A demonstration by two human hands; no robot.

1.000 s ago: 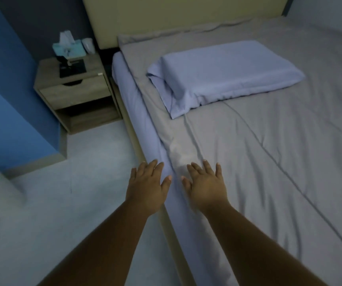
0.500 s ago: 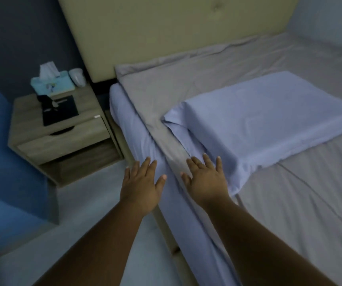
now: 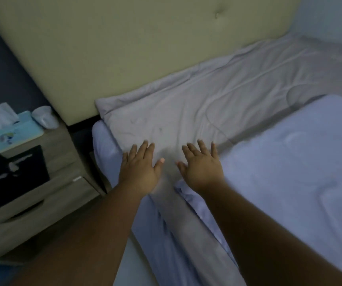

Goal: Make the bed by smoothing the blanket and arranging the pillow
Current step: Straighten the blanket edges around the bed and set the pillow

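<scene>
A grey blanket (image 3: pixel 197 104) covers the bed up to the headboard, with soft creases near its top left corner. A pale blue pillow (image 3: pixel 294 162) lies on it at the right. My left hand (image 3: pixel 140 166) is flat and palm-down on the blanket's left edge, fingers spread. My right hand (image 3: pixel 202 165) is also flat with fingers apart, at the pillow's near left corner. Neither hand holds anything. A pale blue sheet (image 3: pixel 104 145) shows on the mattress side below the blanket.
A padded beige headboard (image 3: pixel 145 48) rises behind the bed. At the left stands a wooden nightstand (image 3: pixel 32 193) with a tissue box (image 3: pixel 9 131), a white cup (image 3: pixel 45 118) and a black item (image 3: pixel 17 172). Floor lies between nightstand and bed.
My view and both hands have travelled up the bed's left side towards the headboard. The hands now rest on the blanket near its top corner, beside the pillow.
</scene>
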